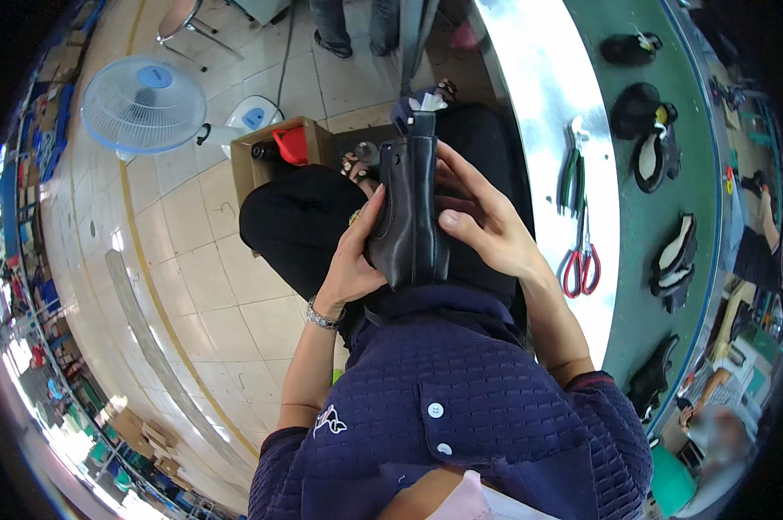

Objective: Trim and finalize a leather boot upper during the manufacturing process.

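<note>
A black leather shoe upper (402, 217), boot-like with a seam down its side, stands roughly upright over my lap between my two hands. My left hand (354, 253) presses on its left side, the fingers partly hidden behind it. On the other side, my right hand (489, 218) curls its fingers around the upper's far right edge, with the thumb bent toward the leather. White material (428, 103) pokes out near the upper's top end, where a dark upright post partly blends with it.
To my right, a shiny metal bench top (574, 338) carries green-handled pincers (571, 173) and red-handled scissors (582, 260). Several black shoe parts (643, 113) lie on the green conveyor belt (617, 260) beyond. A white fan (144, 106) and a cardboard box (246, 173) stand at left. Other people are nearby.
</note>
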A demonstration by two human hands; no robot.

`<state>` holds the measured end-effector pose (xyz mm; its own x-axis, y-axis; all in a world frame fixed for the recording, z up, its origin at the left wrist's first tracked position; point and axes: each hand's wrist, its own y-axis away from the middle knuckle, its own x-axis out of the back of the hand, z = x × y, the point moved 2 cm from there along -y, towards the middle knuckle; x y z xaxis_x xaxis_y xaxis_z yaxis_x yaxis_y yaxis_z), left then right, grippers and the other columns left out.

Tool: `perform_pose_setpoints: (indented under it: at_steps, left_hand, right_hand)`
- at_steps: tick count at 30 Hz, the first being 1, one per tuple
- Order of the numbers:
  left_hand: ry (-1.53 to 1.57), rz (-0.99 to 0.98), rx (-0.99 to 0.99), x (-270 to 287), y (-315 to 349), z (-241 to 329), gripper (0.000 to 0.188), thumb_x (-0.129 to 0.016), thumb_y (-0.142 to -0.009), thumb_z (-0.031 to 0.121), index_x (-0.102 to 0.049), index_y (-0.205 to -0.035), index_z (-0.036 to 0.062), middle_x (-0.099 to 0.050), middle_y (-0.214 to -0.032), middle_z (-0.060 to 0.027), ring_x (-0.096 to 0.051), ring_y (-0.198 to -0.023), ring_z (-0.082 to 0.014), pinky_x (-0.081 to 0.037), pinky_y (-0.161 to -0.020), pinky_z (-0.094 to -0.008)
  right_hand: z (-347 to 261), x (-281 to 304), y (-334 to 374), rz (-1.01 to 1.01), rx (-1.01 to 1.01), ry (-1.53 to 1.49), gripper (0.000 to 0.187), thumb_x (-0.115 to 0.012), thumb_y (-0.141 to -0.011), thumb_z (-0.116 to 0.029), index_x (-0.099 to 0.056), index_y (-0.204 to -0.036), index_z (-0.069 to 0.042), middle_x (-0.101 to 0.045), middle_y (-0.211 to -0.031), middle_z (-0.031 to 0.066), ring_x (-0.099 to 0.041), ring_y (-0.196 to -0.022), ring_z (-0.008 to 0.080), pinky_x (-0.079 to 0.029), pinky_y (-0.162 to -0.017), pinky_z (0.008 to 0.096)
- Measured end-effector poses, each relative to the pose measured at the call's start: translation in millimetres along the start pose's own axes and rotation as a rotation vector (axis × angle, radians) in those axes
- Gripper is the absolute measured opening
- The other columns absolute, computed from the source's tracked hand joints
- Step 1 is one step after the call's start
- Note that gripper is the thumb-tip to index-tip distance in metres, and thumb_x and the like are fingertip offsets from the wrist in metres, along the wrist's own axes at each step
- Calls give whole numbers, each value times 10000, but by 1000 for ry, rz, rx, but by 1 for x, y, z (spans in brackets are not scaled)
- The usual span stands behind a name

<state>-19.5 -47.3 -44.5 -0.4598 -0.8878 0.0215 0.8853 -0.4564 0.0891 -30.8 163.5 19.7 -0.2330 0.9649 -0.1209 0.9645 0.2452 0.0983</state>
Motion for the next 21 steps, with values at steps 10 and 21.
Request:
perform_pose_setpoints:
  at_steps: [10, 21]
  left_hand:
    - [170, -159, 199, -21, 25, -57, 1265, -865, -635, 39, 9, -1541, 160, -201, -1565, -118, -319, -1394, -229, -353, -1108, -362]
    - [223, -161, 225, -25, 37, -56, 1360, -864, -642, 71, 176, -1512, 173, -106, -1583, -165, -206, -1443, -228, -280, -1131, -360]
  right_hand:
    - [43, 4, 13, -117, -303, 29, 844, -748, -825, -220, -262, -1504, -97, -393, -1438, 137, -436, -1293, 240, -480, -974, 376]
    - [58, -11, 5, -154, -335, 192, 846, -811, -754, -302, -361, -1434, -77, -460, -1353, 168, -456, -1263, 281, -482, -962, 407]
